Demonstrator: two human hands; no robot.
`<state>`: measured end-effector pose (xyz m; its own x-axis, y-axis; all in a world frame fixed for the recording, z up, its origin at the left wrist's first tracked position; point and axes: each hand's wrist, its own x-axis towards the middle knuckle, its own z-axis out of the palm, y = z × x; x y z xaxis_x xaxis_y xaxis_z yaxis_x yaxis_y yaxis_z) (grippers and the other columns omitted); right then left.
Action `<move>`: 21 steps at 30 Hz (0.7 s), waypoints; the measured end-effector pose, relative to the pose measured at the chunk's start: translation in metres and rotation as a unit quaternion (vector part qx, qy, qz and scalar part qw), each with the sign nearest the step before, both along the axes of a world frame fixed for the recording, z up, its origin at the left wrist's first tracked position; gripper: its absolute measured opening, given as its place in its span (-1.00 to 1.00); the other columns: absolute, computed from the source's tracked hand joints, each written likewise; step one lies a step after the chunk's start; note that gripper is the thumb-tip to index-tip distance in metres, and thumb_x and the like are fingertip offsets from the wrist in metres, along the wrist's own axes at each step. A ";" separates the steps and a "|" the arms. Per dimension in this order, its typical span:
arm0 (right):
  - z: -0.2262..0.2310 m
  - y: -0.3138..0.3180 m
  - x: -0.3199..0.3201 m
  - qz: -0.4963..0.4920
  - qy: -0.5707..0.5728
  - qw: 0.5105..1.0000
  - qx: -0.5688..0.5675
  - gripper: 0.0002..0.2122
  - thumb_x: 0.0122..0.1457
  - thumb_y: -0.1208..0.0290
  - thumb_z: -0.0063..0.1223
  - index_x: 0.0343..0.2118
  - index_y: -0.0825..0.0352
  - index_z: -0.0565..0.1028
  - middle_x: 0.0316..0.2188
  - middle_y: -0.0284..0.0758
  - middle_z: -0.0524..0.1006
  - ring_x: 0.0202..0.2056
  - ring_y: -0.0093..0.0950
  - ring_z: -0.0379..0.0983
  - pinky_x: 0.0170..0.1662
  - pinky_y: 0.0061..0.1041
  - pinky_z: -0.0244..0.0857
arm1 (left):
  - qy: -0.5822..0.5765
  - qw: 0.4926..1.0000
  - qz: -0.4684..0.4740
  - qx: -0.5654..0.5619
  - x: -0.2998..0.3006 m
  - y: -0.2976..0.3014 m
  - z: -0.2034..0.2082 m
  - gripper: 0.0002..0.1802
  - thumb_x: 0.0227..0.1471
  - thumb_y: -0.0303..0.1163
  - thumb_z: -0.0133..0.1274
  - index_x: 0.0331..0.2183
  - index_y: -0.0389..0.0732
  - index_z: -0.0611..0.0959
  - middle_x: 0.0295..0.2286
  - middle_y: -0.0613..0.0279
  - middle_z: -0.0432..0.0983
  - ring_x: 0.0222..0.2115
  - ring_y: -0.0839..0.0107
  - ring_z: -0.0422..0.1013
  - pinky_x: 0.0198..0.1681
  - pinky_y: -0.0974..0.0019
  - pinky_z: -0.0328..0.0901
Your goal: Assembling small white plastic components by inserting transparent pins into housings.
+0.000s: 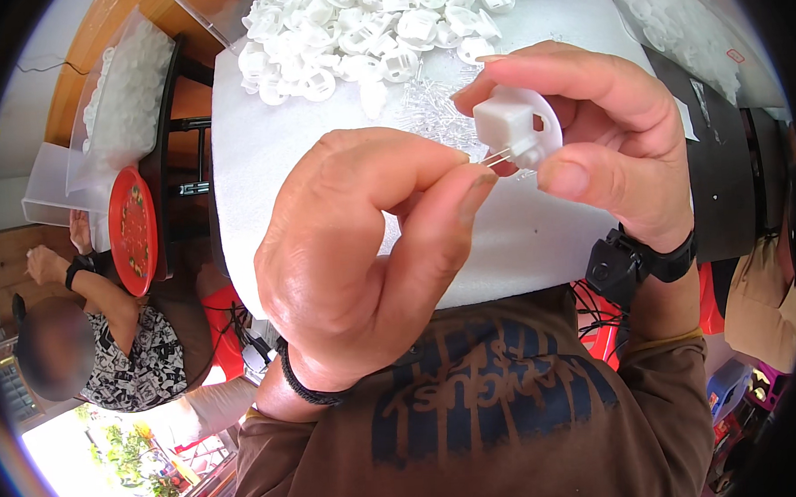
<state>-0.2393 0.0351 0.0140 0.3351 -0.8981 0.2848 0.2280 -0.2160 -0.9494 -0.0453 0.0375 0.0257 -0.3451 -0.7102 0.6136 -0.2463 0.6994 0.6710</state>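
Note:
Between the fingers and thumb of my right hand [615,123] is a white plastic housing [505,122], with a box-shaped body and a round flange. My left hand [362,241] pinches thin metal leads [495,158] between thumb and forefinger. The leads reach the small raised part at the housing's lower side; whatever sits at their end is hidden. Just behind the hands, on the white tabletop, lies a heap of small clear parts with thin metal leads [436,105], which look like LEDs.
More white housings [362,32] are piled at the table's far side. A foam-white tabletop [244,184] lies under my hands. Clear bins of white parts [129,91] stand at the left, beside a red tray [132,229]. Another person [127,349] sits at the left.

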 end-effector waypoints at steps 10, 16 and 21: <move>0.001 0.000 0.003 -0.006 -0.014 1.000 0.014 -0.53 -0.04 0.38 0.11 -0.05 0.48 0.33 -0.18 -0.08 0.41 -0.17 -0.42 0.39 -0.13 -0.49 0.31 | -0.004 0.998 -0.049 -0.037 0.003 -0.009 -0.001 -0.89 -0.04 -0.57 0.01 -0.38 -0.35 0.46 -0.45 0.13 0.42 -0.64 0.65 0.23 -0.56 0.60 0.18; 0.001 0.003 0.001 0.000 -0.020 0.999 0.035 -0.54 -0.04 0.38 0.11 -0.06 0.48 0.33 -0.19 -0.09 0.42 -0.16 -0.43 0.38 -0.11 -0.50 0.28 | 0.020 0.997 -0.047 0.052 0.002 -0.003 0.005 -0.91 -0.06 -0.62 -0.02 -0.40 -0.34 0.47 -0.47 0.16 0.43 -0.65 0.66 0.22 -0.59 0.61 0.14; -0.004 0.007 -0.006 0.003 -0.017 0.999 0.028 -0.54 -0.04 0.38 0.11 -0.06 0.48 0.34 -0.18 -0.09 0.42 -0.16 -0.43 0.38 -0.11 -0.51 0.28 | 0.029 0.997 -0.035 0.058 -0.006 0.004 0.000 -0.92 -0.07 -0.62 -0.02 -0.40 -0.34 0.47 -0.48 0.17 0.43 -0.64 0.66 0.22 -0.59 0.61 0.14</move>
<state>-0.2454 0.0417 0.0099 0.3323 -0.9105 0.2462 0.2614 -0.1619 -0.9515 -0.0518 0.0414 0.0261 -0.3616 -0.7536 0.5490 -0.1579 0.6298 0.7605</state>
